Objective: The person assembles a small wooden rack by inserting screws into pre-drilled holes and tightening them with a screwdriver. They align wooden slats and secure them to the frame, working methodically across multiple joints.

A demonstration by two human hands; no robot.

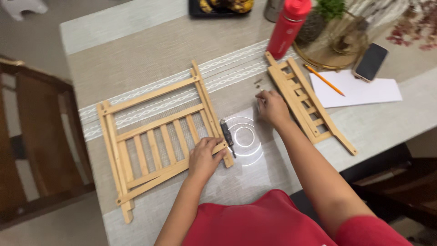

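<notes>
We press the left hand (pixel 205 157) flat, fingers together, on the slatted wooden frame (pixel 157 141) to steady it; the right hand (pixel 272 108), fingers curled, pinches small screws (pixel 258 83) on the worktop (pixel 136 54) carefully.

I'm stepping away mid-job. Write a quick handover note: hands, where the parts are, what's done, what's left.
Left hand: flat on the lower corner of the big slatted frame, pinning it to the table.
Right hand: on the table near the small screws; whether the fingers hold one cannot be told.
Screwdriver: lying between the hands, beside the frame.
Second frame: right of the right hand, apart from the first.
Done: both frames look assembled as panels.
Left: they are not yet joined; screws remain loose.
</notes>
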